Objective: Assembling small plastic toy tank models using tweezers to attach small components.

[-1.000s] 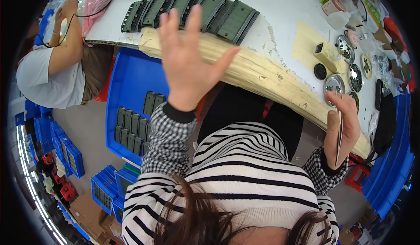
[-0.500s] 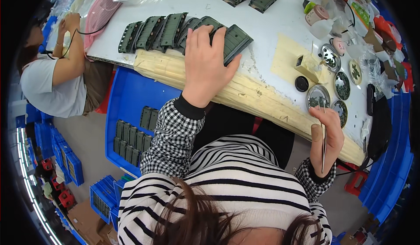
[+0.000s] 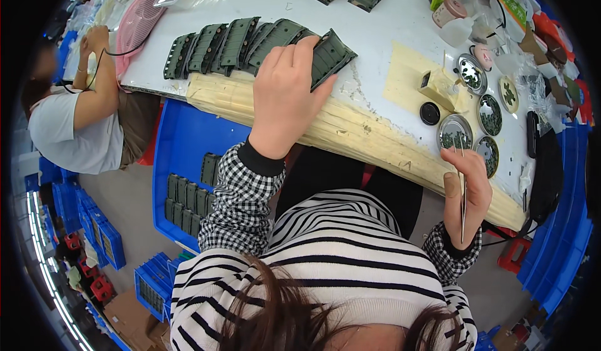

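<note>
My left hand rests at the near side of a row of dark green, slightly curved plastic casings. Its fingers are stretched, with index finger and thumb apart against the end casing, which lies tilted at the row's right. Some of the row is hidden behind the fingers. In my right hand is a pair of thin metal tweezers, tips pointing away from me over a round metal dish. Small dark green bits lie in that dish; whether the tips hold one is too small to tell.
More dishes of small bits stand beyond my right hand, beside a black round cap and a pale box. Below the padded table edge, a blue bin holds several green casings. Another person sits at left.
The view has shifted slightly. My left hand's middle fingers have drawn back a little toward me along the row. My right hand still has the tweezers over the dish.
</note>
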`<state>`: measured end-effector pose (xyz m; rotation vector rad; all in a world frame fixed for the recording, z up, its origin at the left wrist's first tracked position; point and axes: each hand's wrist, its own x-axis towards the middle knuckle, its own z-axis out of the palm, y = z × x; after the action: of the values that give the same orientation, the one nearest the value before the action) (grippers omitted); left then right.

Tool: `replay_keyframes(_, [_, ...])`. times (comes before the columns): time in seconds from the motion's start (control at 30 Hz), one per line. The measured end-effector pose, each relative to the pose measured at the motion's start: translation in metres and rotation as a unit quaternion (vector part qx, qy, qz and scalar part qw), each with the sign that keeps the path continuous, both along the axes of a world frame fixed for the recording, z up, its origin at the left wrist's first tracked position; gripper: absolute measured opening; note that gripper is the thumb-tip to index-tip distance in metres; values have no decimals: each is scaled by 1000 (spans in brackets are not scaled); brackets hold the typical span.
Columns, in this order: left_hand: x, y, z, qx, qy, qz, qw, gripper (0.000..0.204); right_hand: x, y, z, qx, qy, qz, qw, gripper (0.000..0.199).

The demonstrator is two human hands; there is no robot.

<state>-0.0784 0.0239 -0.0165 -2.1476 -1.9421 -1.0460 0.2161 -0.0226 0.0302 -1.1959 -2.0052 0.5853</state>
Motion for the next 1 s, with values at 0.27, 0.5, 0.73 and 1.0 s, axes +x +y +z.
replay_keyframes(0.27, [4, 10, 11, -44, 130, 9, 991, 58, -3, -4, 0, 1, 2, 3, 1000, 24])
replay_keyframes(0.5, [4, 14, 18, 8, 57, -39, 998, 56, -1, -6, 1, 4, 1, -3, 1000, 23])
replay_keyframes(0.73, [-42, 29, 21, -21, 84, 75, 993, 55, 2, -6, 0, 0, -6, -1, 1000, 24])
replay_keyframes(1.0, [-50, 35, 15, -39, 108, 63, 991, 56, 2, -6, 0, -3, -1, 2, 1000, 24])
